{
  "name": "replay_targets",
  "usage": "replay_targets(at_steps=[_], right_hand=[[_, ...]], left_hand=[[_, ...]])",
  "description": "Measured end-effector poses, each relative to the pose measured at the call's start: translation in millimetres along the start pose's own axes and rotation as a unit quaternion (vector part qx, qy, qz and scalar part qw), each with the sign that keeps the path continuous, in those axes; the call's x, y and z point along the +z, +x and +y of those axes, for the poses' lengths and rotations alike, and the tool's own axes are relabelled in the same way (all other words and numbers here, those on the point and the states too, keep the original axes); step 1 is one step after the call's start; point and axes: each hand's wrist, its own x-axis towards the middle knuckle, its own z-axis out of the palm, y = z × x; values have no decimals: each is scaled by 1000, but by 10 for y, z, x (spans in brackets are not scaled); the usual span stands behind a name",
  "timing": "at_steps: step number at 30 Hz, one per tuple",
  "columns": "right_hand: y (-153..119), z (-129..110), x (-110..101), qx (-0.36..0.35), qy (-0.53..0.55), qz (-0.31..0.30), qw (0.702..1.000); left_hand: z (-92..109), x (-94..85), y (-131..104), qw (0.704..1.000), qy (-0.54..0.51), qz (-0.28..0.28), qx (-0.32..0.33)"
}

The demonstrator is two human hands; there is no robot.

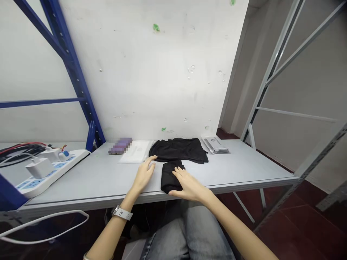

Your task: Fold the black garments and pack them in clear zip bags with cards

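Observation:
A small folded black cloth (167,177) lies at the table's front edge. On top of it rests my right hand (188,183), fingers stretched out flat and pressing lightly or just touching; part of the cloth is hidden beneath. My left hand (144,175) is to the left of the folded cloth, apart from it, with its fingers extended and nothing held. Its fingertips reach close to a larger spread of black fabric (180,150) behind. To the left of that fabric lie clear plastic bags (137,151), partly covered by its edge.
A stack of grey printed packets (215,144) sits at the back right. A blurred purple object (120,146) lies at the back left. A white power strip (58,171) with chargers and cables is at far left, near a blue metal post (77,79). A white wall (157,79) closes the back.

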Motion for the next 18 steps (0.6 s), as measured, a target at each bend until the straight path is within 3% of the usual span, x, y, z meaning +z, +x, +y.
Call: replay_targets(at_steps=[2, 5, 9, 13, 18], right_hand=[[-98, 21, -64, 16, -7, -13, 1000], [-214, 53, -129, 32, -17, -30, 999], [-250, 29, -114, 49, -31, -36, 998], [-219, -55, -69, 66, -40, -33, 996], [-225, -67, -20, 73, -62, -22, 995]], left_hand=[[-114, -119, 153, 997, 79, 17, -8], [-279, -258, 394, 976, 196, 23, -91], [-407, -321, 579, 953, 244, -2, -182], [-342, -317, 547, 938, 284, -28, -197], [-127, -389, 303, 922, 339, -73, -175]])
